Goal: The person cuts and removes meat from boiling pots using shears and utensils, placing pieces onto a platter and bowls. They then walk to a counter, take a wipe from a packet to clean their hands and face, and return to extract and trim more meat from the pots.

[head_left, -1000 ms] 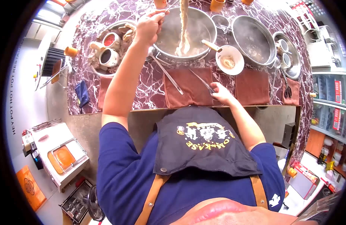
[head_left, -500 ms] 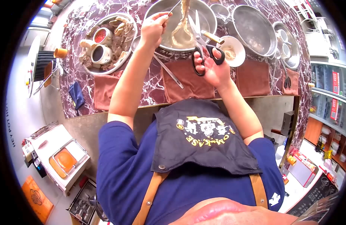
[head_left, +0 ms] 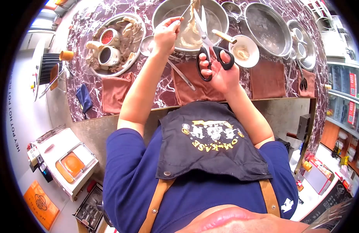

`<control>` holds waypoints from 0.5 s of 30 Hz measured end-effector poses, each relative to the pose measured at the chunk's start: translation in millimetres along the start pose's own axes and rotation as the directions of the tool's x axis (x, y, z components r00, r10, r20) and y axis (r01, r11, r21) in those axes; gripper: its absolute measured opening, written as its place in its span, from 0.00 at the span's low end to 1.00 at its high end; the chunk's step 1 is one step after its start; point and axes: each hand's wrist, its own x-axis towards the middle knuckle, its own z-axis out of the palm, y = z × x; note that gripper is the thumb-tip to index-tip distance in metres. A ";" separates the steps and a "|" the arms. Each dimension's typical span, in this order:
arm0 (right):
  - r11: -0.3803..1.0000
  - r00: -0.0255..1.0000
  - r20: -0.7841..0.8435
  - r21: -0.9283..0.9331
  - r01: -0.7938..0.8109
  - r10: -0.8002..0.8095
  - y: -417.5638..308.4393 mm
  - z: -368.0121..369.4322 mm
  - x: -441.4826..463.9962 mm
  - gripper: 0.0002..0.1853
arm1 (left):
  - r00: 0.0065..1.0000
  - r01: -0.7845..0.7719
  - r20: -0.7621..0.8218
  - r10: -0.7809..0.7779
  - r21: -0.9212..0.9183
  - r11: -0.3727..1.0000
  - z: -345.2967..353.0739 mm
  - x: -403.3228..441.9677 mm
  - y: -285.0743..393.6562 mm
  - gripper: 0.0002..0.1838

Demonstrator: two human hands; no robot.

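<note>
My left hand (head_left: 166, 35) is closed on the end of a thin twisted metal handle (head_left: 185, 11) that rises toward the top of the view. Pale noodles (head_left: 192, 33) hang in a strand into the large steel pot (head_left: 225, 19). Through the handle loops of black-handled scissors (head_left: 204, 39), the fingers of my right hand (head_left: 223, 75) hold them upright with the blades apart, beside the noodles. Just right of the scissors sits a white bowl (head_left: 255, 54) with some noodles in it. What the twisted handle ends in is out of view.
A second steel pot (head_left: 286, 46) stands right of the bowl. On the left, a round tray (head_left: 139, 50) holds food and two cups. Brown cloths (head_left: 267, 79) and a metal utensil (head_left: 182, 75) lie near the table's front edge. A wooden-handled tool (head_left: 224, 36) rests over the pot's rim.
My right hand has picked up the scissors from the front cloth and raised them, opened, to the noodles. My left hand still holds the twisted handle, slightly lower. The noodles hang at a different angle.
</note>
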 end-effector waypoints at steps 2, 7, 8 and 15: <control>1.000 1.000 -0.002 0.005 0.013 -0.013 1.1 -1.7 -1.0 0.30 | 1.000 -0.002 0.013 0.003 -0.015 1.000 -2.6 0.1 -6.6 0.11; 0.989 1.000 0.002 0.144 0.024 -0.025 1.0 -13.0 7.0 0.26 | 1.000 0.006 0.015 -0.005 -0.010 1.000 -0.4 -4.4 -8.2 0.11; 0.980 1.000 0.007 0.197 0.012 -0.013 1.5 -13.4 9.2 0.25 | 1.000 0.008 0.012 -0.008 -0.010 1.000 -0.8 -4.8 -9.3 0.11; 0.964 0.999 0.021 0.263 0.026 -0.033 4.8 -16.9 19.1 0.24 | 1.000 0.022 0.010 -0.022 -0.015 1.000 -2.3 -10.5 -15.5 0.11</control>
